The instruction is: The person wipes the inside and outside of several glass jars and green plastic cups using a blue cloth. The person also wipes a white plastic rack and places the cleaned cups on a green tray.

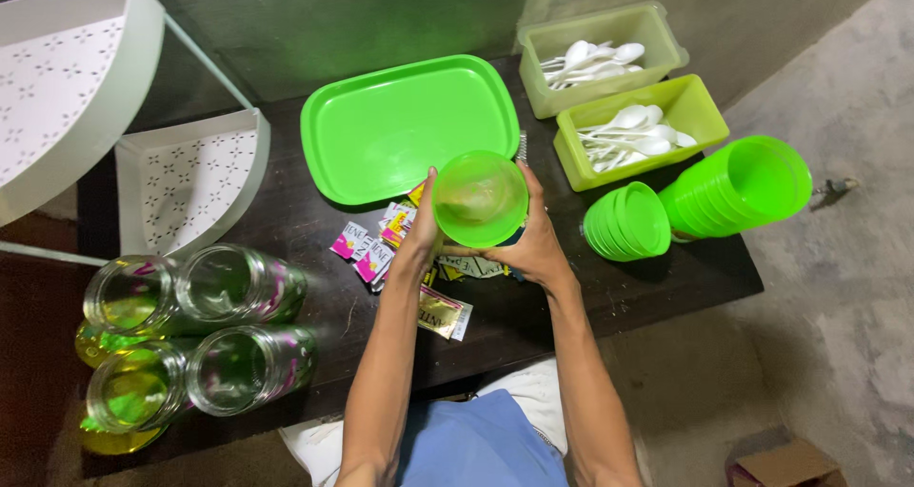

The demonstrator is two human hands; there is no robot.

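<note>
Holding a translucent green cup (480,198) between both hands, a person stands over a dark wooden table (666,278) seen from a head-worn camera. The cup, round-mouthed and glossy, is tipped so its open rim faces the lens, and it sits above the table's middle, just in front of a bright green tray (381,135). The left hand (422,228) presses its side with curled fingers, while the right hand (535,239) cups the other side and the underside (both are closed around it, neither fully clenched). Beneath the hands lies a scatter of small sachets (376,249), pink, white and yellow, several partly hidden by the wrists and the cup. To the right, two stacks of green cups (733,187) lie on their sides, and behind them two pale green tubs (657,116) hold white plastic spoons (628,135). Four glass jars (190,335) lie at the left edge, their bases blurred by yellow-green glare, so their contents are hard to make out. A white perforated corner shelf (190,178) is cut off at the frame's left, and a cardboard box (785,463) is only partly visible at the bottom right.
</note>
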